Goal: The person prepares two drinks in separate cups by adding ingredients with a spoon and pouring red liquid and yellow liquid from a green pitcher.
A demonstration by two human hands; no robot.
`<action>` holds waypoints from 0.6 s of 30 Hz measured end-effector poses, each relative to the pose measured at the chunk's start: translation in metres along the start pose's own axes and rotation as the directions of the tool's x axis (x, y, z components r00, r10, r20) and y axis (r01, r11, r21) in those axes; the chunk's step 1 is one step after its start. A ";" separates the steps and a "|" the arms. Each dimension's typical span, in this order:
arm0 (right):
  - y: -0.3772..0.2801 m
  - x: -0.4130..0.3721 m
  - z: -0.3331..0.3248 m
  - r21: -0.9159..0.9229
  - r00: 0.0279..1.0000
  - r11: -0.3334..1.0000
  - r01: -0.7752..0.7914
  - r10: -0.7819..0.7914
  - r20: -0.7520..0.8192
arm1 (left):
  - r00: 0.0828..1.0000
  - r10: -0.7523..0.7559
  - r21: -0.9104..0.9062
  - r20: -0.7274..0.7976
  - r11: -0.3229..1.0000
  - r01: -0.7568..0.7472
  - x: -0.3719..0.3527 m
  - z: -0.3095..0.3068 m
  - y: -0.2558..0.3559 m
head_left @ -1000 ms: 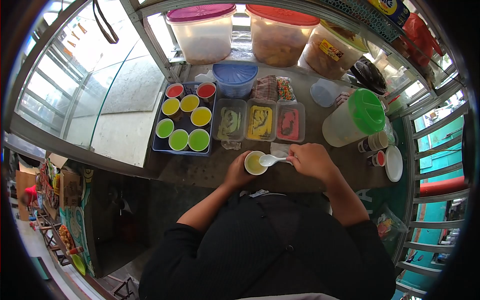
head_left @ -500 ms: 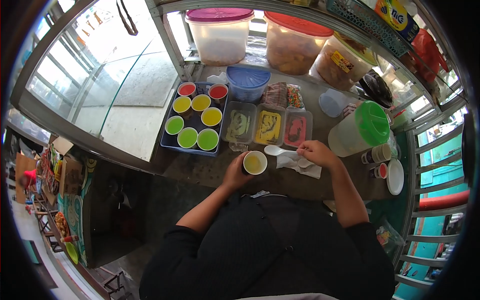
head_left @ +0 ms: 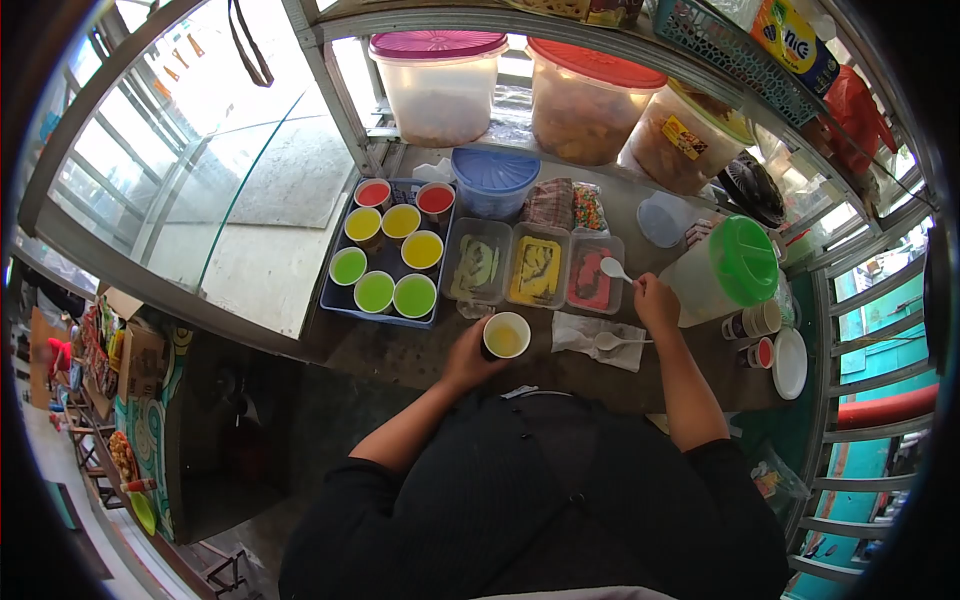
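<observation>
My left hand (head_left: 472, 357) is wrapped round a paper cup (head_left: 506, 337) with pale yellowish liquid in it, near the table's front edge. My right hand (head_left: 656, 305) grips the handle of a white spoon (head_left: 616, 269), whose bowl is over the clear tub of pink-red paste (head_left: 590, 285). Left of that tub stand one with yellow paste (head_left: 537, 265) and one with pale green paste (head_left: 478, 262). Below the right hand's spoon, a second white spoon (head_left: 607, 341) rests on a white tissue (head_left: 570, 334).
A blue tray (head_left: 397, 316) at left carries several cups of red, yellow and green liquid. Behind the tubs sit a blue-lidded container (head_left: 495, 180) and bags of sprinkles (head_left: 588, 201). A green-lidded pitcher (head_left: 700, 275), stacked cups (head_left: 765, 316) and a white lid (head_left: 790, 363) stand at right.
My right hand has moved up and to the right, carrying the spoon from above the tissue to the pink-red tub. The cup in my left hand stays nearly in place.
</observation>
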State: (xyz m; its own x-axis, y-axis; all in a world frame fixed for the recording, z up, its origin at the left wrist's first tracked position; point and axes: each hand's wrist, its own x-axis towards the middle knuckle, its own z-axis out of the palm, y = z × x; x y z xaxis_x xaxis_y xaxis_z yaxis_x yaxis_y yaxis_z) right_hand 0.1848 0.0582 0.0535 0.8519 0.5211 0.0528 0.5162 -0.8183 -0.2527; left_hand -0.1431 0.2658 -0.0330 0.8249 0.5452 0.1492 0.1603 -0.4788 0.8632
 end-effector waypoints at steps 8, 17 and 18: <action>-0.001 0.016 0.024 0.101 0.990 0.985 0.137 -0.134 -0.036 | 0.999 0.039 -0.005 -0.005 0.999 -0.039 0.013 0.003 -0.005; 0.004 0.003 0.009 0.245 0.942 0.936 0.251 -0.295 0.161 | 1.000 0.014 -0.023 0.016 1.000 -0.014 0.017 0.000 0.000; 0.003 0.000 0.005 0.251 0.936 0.934 0.256 -0.304 0.175 | 1.000 0.014 -0.026 0.016 1.000 -0.013 0.017 0.001 -0.001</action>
State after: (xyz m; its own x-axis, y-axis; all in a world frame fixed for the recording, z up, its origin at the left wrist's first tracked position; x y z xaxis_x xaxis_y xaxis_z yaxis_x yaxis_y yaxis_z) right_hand 0.1859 0.0572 0.0475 0.6251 0.7793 -0.0432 0.6780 -0.5696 -0.4646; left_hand -0.1287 0.2749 -0.0313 0.8358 0.5272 0.1532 0.1353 -0.4682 0.8732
